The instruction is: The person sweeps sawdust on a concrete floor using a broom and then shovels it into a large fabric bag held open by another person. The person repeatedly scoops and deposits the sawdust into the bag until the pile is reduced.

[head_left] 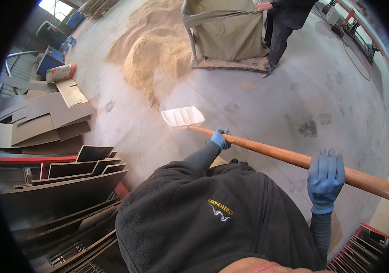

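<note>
I hold a shovel with a long wooden shaft [272, 153] and a white scoop blade [183, 117]. Its blade is over the concrete floor, close to a pile of tan sawdust-like material [156, 57]; no load shows in it. My left hand [222, 139], in a blue glove, is closed round the shaft a short way above the blade. Further up the shaft, my right hand [325, 177], gloved too, lies over the wood with its fingers across it; the thumb is hidden. The shaft's upper end runs to the right rim.
Beyond the blade, a person in dark clothes [282, 32] has a hand on a wheeled cart with a fabric bag [226, 36]. Stacked dark panels [67, 182] and loose boards [44, 113] line the left. A metal rack [363, 248] stands at lower right.
</note>
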Available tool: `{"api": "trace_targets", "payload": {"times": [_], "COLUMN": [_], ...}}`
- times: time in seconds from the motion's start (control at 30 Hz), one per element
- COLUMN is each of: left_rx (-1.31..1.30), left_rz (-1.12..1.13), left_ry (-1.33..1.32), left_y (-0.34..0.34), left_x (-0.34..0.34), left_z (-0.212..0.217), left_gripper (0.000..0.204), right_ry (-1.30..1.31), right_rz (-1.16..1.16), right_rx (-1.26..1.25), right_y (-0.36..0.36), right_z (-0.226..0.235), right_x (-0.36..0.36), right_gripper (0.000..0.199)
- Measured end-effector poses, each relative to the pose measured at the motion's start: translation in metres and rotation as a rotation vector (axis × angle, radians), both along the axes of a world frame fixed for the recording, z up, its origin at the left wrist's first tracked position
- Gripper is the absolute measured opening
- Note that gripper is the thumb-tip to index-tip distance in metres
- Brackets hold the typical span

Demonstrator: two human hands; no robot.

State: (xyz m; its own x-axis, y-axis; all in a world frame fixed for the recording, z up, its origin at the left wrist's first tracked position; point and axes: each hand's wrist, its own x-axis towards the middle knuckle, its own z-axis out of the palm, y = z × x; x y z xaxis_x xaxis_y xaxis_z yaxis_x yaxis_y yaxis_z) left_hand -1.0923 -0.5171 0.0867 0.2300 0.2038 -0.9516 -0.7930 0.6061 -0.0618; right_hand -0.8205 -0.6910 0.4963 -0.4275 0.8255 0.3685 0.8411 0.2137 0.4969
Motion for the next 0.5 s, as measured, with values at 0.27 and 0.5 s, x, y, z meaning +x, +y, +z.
{"api": "trace_targets", "payload": {"times": [0.27, 0.5], "left_rx": [-0.132, -0.158], "left_rz": [-0.115, -0.073], "left_ry": [-0.072, -0.104], "left_y": [0.0025, -0.0015], "left_x": [-0.0041, -0.0011], "left_z": [0.0054, -0.0002], "left_gripper": [0.013, 0.021], "right_ry": [0.044, 0.033], "right_rz": [-0.071, -0.080], "right_rx": [-0.016, 0.054], "right_y": [-0.0028, -0.0025], "right_z": [-0.0037, -0.0086], "right_x": [-0.0034, -0.0086], "right_gripper": [0.025, 0.024]}}
